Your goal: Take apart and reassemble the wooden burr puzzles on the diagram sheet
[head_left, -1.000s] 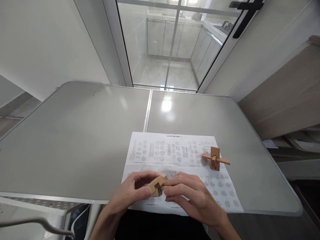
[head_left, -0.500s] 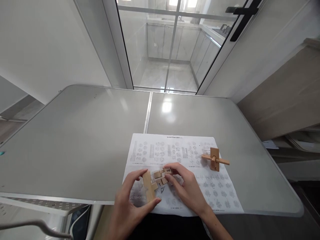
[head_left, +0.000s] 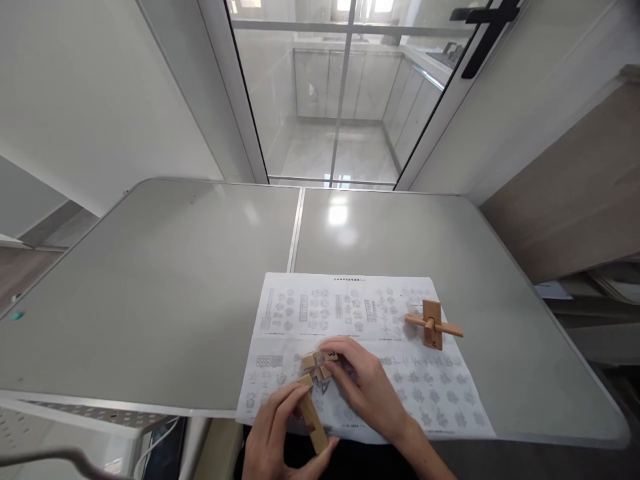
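Note:
A notched wooden puzzle piece (head_left: 314, 419) is pinched by its ends between the thumb and fingers of my left hand (head_left: 280, 427), near the table's front edge. My right hand (head_left: 367, 383) grips a small cluster of interlocked wooden puzzle pieces (head_left: 315, 363), one end of which bears the number 3. The upper end of the single piece is close to the cluster; whether they touch I cannot tell. Beneath both hands lies a large printed instruction sheet (head_left: 325, 317) with rows of small diagrams.
An assembled wooden cross puzzle (head_left: 431, 325) marked 2 stands on the sheet's right edge. The grey folding table (head_left: 150, 293) has a metal seam down its middle. Beyond it is a glass door (head_left: 345, 100) with a black handle (head_left: 485, 40). A small teal object (head_left: 17, 315) lies at the far left.
My left hand has moved down towards me and turned the notched piece, drawing it away from the cluster. My right hand has shifted slightly, still gripping the cluster.

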`<state>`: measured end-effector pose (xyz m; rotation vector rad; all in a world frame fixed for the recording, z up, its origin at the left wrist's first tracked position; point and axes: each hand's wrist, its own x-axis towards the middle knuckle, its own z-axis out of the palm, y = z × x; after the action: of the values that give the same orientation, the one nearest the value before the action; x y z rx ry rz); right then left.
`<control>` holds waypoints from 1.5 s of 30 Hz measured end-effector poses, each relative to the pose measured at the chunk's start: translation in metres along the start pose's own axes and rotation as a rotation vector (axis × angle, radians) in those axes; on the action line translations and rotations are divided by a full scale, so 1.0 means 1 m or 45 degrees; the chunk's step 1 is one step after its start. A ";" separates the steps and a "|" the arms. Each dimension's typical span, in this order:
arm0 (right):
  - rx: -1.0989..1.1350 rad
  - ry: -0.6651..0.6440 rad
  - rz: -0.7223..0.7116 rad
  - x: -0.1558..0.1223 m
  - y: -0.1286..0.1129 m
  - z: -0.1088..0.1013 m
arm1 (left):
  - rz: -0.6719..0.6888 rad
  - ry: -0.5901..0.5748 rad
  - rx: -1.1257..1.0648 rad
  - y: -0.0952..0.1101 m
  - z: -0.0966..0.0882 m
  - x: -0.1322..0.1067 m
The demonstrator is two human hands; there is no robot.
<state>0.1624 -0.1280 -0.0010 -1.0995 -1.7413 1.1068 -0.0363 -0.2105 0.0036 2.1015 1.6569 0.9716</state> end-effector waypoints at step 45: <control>-0.053 0.079 -0.053 -0.028 -0.007 -0.006 | -0.052 -0.234 0.059 -0.014 0.011 0.056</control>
<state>0.1750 -0.1543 0.0033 -1.1065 -1.7377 1.0050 -0.0329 -0.1519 0.0054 2.1073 1.6376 0.7101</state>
